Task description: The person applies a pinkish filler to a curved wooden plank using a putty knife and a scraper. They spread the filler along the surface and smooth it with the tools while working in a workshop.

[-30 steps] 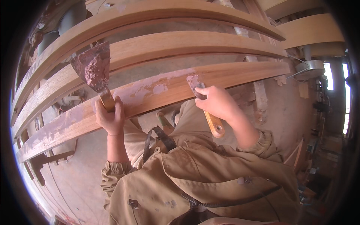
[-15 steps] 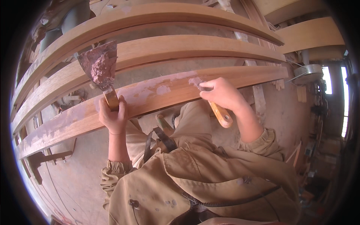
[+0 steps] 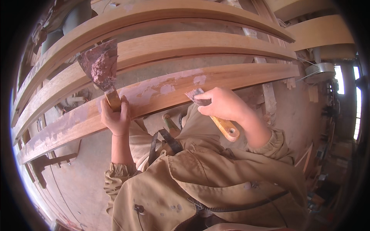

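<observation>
My left hand (image 3: 115, 117) is closed round the wooden handle of a wide putty knife (image 3: 85, 57), whose blade points away from me and bears a lump of pink filler (image 3: 103, 71). My right hand (image 3: 223, 102) grips a second putty knife by its yellow-brown wooden handle (image 3: 226, 129). Its blade (image 3: 194, 95), smeared with pink filler, is tilted over the near edge of the closest wooden beam (image 3: 246, 75). Whether the blade touches the wood I cannot tell. Pink filler patches (image 3: 154, 86) cover the beam's left half and middle.
Two more long wooden beams, a middle one (image 3: 173, 44) and a far one (image 3: 185, 10), lie beyond the closest. Wide boards (image 3: 322, 32) and a round metal object (image 3: 322, 69) are at the far right. A dark metal clamp-like piece (image 3: 42, 167) is under the beam's left end.
My right hand has drawn its putty knife back toward me and left, off the filler patch to the beam's near edge. A filler patch now shows where the blade was.
</observation>
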`<state>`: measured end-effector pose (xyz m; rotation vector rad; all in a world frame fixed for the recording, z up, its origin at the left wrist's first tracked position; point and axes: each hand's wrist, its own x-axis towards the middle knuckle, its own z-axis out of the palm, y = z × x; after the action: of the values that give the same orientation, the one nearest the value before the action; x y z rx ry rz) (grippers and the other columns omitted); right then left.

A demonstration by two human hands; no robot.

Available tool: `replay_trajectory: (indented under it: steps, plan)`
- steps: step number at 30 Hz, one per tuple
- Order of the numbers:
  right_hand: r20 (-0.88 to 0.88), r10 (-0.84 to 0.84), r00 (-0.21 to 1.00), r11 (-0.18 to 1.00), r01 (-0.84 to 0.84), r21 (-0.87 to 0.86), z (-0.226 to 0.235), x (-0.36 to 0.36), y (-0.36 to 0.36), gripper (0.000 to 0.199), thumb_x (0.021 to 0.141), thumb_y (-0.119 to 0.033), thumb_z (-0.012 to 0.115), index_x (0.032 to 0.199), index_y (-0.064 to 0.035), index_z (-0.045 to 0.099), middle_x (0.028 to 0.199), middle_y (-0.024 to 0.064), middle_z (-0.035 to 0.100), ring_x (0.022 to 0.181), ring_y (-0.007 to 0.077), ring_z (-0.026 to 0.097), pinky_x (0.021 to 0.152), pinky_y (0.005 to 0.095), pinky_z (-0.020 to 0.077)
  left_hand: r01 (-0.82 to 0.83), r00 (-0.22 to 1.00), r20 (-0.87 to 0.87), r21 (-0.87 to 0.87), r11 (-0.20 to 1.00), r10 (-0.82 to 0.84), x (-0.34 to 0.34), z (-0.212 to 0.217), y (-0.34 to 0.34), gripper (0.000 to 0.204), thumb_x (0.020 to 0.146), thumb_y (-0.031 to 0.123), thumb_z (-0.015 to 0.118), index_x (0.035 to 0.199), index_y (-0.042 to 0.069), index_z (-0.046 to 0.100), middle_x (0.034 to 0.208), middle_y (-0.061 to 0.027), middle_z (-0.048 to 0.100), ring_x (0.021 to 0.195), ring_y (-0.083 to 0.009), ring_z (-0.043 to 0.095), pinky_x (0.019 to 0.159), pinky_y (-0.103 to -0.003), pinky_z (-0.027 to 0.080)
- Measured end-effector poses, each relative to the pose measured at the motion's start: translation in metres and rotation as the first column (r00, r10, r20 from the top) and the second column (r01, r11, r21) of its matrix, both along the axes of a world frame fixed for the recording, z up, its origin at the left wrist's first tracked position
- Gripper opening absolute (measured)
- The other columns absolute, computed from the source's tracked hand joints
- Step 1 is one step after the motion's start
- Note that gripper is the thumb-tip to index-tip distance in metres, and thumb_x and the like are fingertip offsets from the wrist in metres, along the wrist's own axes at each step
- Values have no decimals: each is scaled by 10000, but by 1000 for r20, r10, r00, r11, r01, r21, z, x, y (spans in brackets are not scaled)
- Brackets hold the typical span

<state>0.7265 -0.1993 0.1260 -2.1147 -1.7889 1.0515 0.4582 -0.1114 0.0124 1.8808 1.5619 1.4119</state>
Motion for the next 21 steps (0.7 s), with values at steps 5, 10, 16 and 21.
replay_trajectory:
  steps: [5,10,16,21]
  plan:
    - [36,-195,980,980,196,-30,-3,-10,12,395,720,-209,629,1087,-62,623,811,205,633,747,339,622,704,373,486,11,1000,-1,9,1000,-11,0,-2,2,230,742,159,712,842,37,544,678,-76,557,559,-193,531,556,-288,451]
    - [41,-229,972,971,226,77,-30,-22,-4,446,740,-216,644,1161,-80,592,768,216,623,682,316,622,670,351,484,11,1000,7,12,1000,-11,0,-3,2,227,733,158,713,842,45,548,702,-88,567,583,-215,553,572,-301,458]
    - [-37,-334,942,940,336,57,-31,-21,-6,446,751,-205,653,1175,-84,587,695,199,605,564,266,576,611,329,466,6,1000,-10,16,1000,-5,3,1,1,219,736,148,705,852,46,550,711,-89,566,596,-225,562,581,-310,460]
    - [27,-272,962,947,263,184,-45,-21,-9,439,760,-203,642,1184,-103,587,649,188,587,523,276,557,572,345,460,-8,1000,-28,-8,1000,7,1,0,0,217,736,148,704,848,45,549,707,-87,565,599,-218,558,588,-301,462]
